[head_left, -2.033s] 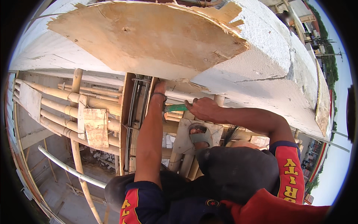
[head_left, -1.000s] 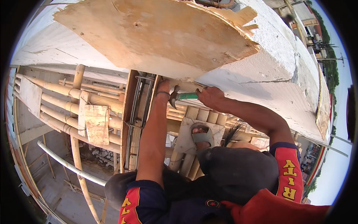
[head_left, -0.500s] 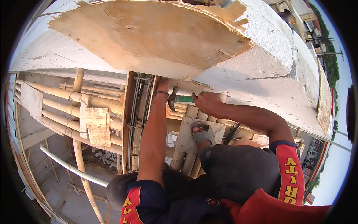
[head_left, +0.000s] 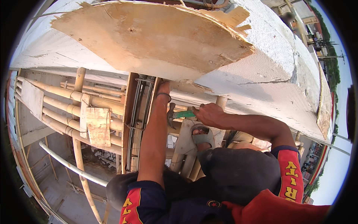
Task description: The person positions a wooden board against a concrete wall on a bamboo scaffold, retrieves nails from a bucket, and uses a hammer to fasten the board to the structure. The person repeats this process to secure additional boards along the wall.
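My right hand (head_left: 209,114) is closed round the green handle of a claw hammer (head_left: 184,114). The hammer's dark head lies just right of my left forearm, apart from the boards. My left hand (head_left: 163,88), with a dark band at its wrist, reaches up to the top of an upright wooden board (head_left: 153,98), under the lower edge of a broken plywood sheet (head_left: 149,41). Its fingers are hidden there, so I cannot tell what they hold. Left of that board, several steel bars (head_left: 140,108) run inside the wooden formwork.
Bamboo poles (head_left: 67,108) form scaffolding on the left, with a drop to a lower floor (head_left: 71,198) beneath. My sandalled foot (head_left: 201,135) rests on a board over poles. A pale concrete beam (head_left: 257,86) spans above. A curved white pipe (head_left: 74,170) sticks out at lower left.
My right hand and the hammer have moved down toward me, away from the concrete beam's underside. My left hand stays at the board's top.
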Available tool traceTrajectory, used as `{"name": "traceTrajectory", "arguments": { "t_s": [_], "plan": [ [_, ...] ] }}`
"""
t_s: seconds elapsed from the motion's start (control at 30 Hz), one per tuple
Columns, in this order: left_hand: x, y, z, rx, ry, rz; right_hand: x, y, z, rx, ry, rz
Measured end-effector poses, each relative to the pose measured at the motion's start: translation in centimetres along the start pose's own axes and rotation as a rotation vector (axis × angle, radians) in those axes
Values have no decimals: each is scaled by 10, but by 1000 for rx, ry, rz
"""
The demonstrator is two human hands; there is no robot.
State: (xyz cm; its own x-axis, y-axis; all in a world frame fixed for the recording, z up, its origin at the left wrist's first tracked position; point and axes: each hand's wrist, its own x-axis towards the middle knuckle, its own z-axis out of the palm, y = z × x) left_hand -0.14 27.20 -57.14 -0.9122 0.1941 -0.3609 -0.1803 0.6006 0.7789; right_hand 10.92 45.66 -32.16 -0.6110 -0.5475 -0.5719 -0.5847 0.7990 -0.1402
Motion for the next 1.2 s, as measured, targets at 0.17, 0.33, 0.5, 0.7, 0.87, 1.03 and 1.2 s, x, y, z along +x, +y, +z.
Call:
{"name": "traceTrajectory", "arguments": {
  "t_s": [0.17,0.33,0.5,0.7,0.87,1.03,1.2],
  "plan": [
    [-1,1,-3,32,-10,21,15,21,-1,-15,1,93],
    [-21,36,-13,131,-95,76,11,7,-1,-43,106,137],
    [-66,113,-61,387,-496,164,-36,-6,-3,35,132,156],
    [-111,135,-222,368,-727,407,-110,-14,13,400,151,416],
    [-170,-13,-365,-98,123,10,-174,-21,41,631,85,617],
    [-226,-147,-347,443,619,-735,-215,-32,56,723,54,728],
    [-251,-175,-286,198,763,-1143,-238,-40,60,728,-8,818]
  ]
}}
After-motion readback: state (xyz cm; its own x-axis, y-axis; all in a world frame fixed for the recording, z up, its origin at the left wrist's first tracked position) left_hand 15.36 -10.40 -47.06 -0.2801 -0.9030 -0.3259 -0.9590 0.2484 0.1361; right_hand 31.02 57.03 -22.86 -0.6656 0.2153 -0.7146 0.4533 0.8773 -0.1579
